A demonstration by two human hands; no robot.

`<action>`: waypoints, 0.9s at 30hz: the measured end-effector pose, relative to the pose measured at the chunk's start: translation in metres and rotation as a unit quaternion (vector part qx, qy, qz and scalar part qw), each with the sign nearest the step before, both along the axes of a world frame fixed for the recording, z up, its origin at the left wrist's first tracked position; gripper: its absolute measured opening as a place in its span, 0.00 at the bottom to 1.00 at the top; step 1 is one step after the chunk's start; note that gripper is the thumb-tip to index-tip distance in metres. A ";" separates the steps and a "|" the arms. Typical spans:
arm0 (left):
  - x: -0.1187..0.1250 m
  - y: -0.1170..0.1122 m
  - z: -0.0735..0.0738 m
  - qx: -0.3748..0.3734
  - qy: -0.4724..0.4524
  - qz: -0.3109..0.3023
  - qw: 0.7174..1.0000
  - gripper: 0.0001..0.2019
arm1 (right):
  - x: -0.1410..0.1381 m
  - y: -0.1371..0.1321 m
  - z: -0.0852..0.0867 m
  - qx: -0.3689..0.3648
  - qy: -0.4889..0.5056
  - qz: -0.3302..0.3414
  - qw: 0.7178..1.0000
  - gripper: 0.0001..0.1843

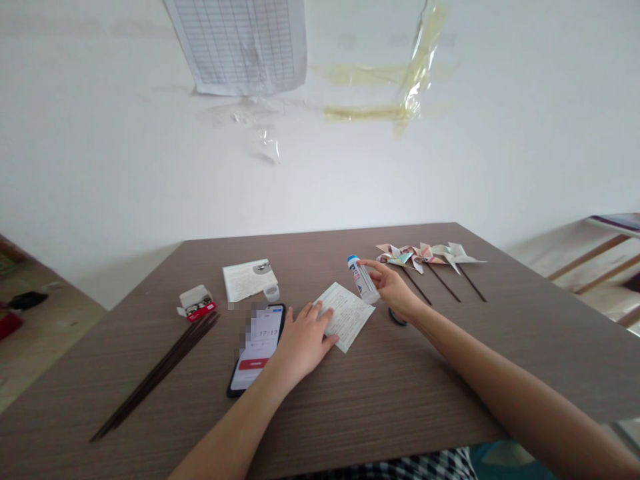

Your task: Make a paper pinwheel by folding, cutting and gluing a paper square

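Note:
My left hand (303, 340) lies flat with fingers spread on the left part of a square printed paper (350, 319) on the brown table (380, 393). My right hand (393, 287) is closed round a small clear glue bottle (362, 279) with a blue tip, held tilted just above the paper's far corner. A small white cap (271, 292) sits on the table to the left of the paper.
A phone (257, 347) with a lit screen lies beside my left wrist. Dark sticks (160, 373) lie at the left, near a small red and white box (197, 303) and a paper stack (247, 279). Three finished paper pinwheels (427, 257) lie at the far right. Scissors (397, 319) peek out under my right wrist.

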State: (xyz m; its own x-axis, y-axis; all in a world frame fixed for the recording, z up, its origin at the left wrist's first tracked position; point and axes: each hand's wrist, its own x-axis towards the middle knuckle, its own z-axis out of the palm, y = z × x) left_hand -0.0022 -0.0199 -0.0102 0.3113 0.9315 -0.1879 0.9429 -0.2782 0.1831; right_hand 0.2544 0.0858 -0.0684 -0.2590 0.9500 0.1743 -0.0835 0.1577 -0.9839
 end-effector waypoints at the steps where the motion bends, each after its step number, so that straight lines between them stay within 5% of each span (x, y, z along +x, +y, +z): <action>1: 0.001 0.000 0.000 0.000 0.001 0.001 1.000 0.29 | -0.001 0.000 0.001 -0.003 0.002 0.000 1.000 0.45; 9: 0.003 -0.001 -0.001 0.002 0.002 0.000 1.000 0.30 | -0.007 -0.003 0.004 -0.001 0.015 -0.031 0.999 0.42; 14: 0.005 -0.001 -0.001 0.001 0.027 -0.004 1.000 0.30 | -0.011 -0.003 0.004 0.028 -0.010 -0.061 0.998 0.27; 18: 0.007 -0.002 0.001 -0.002 0.034 -0.007 0.999 0.30 | -0.011 -0.005 0.007 0.025 -0.038 -0.061 0.997 0.34; 27: 0.006 0.001 -0.008 0.014 0.002 -0.014 1.000 0.29 | -0.007 -0.006 0.002 0.064 -0.114 -0.093 0.987 0.31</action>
